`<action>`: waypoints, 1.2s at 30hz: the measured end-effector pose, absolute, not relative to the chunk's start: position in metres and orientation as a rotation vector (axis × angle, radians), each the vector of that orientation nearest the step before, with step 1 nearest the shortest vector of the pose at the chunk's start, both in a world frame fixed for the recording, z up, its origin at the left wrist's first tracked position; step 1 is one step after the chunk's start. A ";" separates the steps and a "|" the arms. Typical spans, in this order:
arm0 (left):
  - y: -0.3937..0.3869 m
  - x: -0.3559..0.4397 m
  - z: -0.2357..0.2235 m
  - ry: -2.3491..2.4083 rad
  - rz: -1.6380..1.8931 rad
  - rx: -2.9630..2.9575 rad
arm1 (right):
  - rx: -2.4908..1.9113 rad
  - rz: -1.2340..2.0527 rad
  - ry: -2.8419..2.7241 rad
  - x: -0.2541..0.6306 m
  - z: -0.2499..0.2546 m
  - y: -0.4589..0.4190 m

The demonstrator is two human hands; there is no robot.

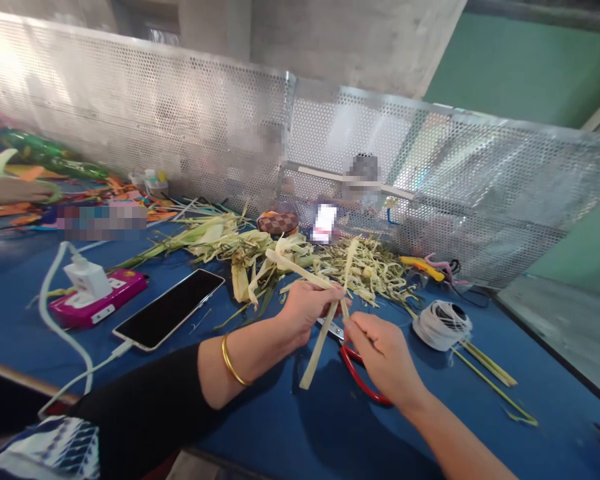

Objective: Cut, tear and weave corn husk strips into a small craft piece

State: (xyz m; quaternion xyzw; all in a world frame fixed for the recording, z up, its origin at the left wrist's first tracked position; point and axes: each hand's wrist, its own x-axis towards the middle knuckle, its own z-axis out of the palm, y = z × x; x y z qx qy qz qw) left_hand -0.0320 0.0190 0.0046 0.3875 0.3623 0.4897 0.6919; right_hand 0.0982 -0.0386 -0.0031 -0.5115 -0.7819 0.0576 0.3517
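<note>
My left hand (305,307) is closed around pale dried leaf strips (320,340), which cross in its grip and stick out above and below. My right hand (383,353) pinches the strips from the right, fingertips meeting the left hand's. Beneath both hands lie red-handled scissors (360,377) on the blue table (290,427). A gold bangle circles my left wrist, and the sleeve is black.
A heap of dried leaf scraps (330,263) lies behind the hands. A spool of white thread (443,325) sits to the right, with loose strips (485,363) beside it. A phone (170,308), pink power strip (97,297) and charger sit left. A perforated metal screen (430,160) backs the table.
</note>
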 end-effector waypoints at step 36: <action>0.005 -0.034 0.007 0.791 0.489 1.502 | -1.408 0.460 -1.746 0.121 0.006 -0.022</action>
